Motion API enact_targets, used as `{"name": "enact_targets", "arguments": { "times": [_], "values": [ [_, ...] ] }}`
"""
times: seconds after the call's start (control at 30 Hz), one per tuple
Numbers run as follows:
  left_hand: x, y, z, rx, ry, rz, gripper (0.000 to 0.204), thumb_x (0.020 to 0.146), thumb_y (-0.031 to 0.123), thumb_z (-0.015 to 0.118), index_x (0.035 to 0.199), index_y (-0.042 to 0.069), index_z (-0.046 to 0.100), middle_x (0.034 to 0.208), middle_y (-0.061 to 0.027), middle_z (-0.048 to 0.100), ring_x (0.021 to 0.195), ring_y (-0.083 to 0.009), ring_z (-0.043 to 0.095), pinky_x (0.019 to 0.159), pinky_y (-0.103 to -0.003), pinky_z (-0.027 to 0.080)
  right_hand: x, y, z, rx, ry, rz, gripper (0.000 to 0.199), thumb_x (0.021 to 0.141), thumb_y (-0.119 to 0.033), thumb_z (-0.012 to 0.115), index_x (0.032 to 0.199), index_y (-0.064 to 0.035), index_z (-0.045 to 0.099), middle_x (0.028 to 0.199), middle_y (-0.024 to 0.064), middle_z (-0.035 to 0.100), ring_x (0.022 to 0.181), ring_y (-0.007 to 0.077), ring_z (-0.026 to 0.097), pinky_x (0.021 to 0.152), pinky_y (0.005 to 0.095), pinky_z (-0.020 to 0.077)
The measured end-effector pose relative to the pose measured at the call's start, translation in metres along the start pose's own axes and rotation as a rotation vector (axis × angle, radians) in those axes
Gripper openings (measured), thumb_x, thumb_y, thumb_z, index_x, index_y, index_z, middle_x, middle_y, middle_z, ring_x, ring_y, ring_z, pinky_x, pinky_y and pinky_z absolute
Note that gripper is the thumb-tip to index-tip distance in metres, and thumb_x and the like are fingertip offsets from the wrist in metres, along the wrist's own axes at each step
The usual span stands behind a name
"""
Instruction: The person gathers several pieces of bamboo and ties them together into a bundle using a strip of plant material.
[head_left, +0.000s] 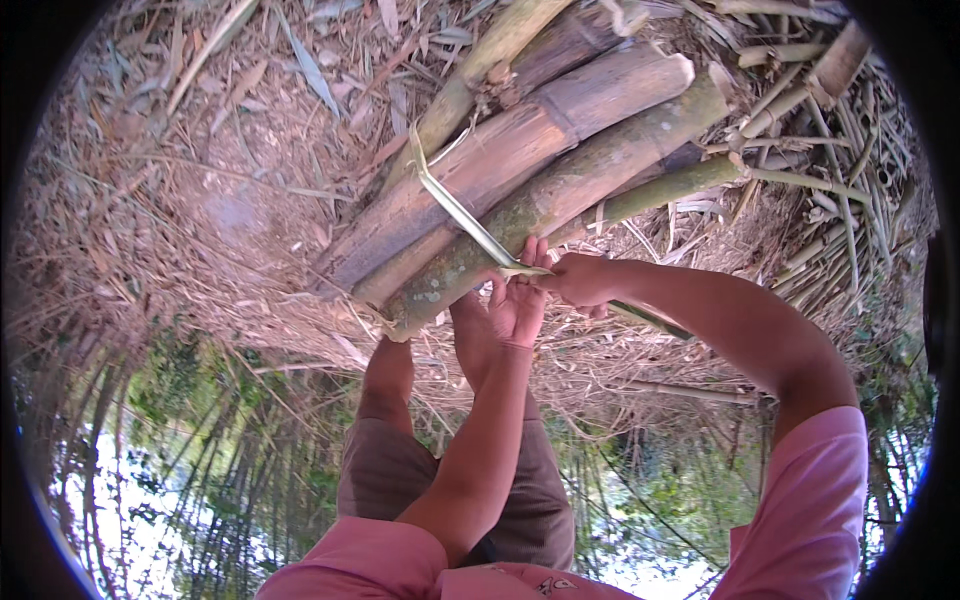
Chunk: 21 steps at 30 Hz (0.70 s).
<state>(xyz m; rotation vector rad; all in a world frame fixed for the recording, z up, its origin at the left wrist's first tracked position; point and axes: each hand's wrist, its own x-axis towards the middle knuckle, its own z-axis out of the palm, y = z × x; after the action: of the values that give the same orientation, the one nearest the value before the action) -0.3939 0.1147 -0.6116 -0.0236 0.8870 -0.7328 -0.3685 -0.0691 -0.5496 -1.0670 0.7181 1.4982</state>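
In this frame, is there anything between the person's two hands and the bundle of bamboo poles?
In the head view, only a thin pale green bamboo strip: both the left hand and right hand grip its near end, and it runs up across the bamboo poles.

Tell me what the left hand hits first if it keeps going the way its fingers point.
The left hand points up at the green strip; right behind it lies the mossy bamboo pole. Depth is unclear, but the strip looks first.
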Motion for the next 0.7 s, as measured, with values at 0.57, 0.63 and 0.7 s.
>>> {"name": "enact_targets", "arguments": {
  "times": [0.57,0.63,0.7],
  "values": [
    [0.012,-0.005,-0.039,0.01,-0.069,-0.036,0.034,0.085,0.021,0.074,0.111,0.006,0.059,0.106,-0.0061,0.067,0.108,-0.025,0.064,0.1,-0.041,0.055,-0.018,-0.001,0.038,-0.678,0.466,0.008,0.047,0.102,-0.04,0.048,0.12,0.0028,0.042,0.086,0.0106,0.067,0.074,0.0277,0.068,0.059,0.0395,0.0541],
    [0.015,-0.007,-0.037,0.006,-0.067,-0.02,0.035,0.085,0.021,0.074,0.111,0.003,0.06,0.11,-0.0081,0.067,0.113,-0.0283,0.063,0.095,-0.038,0.059,-0.03,-0.013,0.046,-1.178,0.495,-0.036,0.049,0.101,-0.033,0.05,0.125,0.0087,0.041,0.104,0.019,0.063,0.088,0.0296,0.067,0.06,0.0399,0.0555],
    [0.011,-0.011,-0.032,-0.024,0.041,0.013,0.032,0.087,0.02,0.071,0.112,0.003,0.06,0.108,-0.0102,0.067,0.112,-0.0308,0.064,0.093,-0.04,0.06,-0.038,-0.012,0.055,-1.703,0.59,-0.175,0.054,0.096,-0.019,0.054,0.134,0.0163,0.039,0.123,0.0286,0.053,0.105,0.0321,0.061,0.066,0.0392,0.0575]
  ]
}}
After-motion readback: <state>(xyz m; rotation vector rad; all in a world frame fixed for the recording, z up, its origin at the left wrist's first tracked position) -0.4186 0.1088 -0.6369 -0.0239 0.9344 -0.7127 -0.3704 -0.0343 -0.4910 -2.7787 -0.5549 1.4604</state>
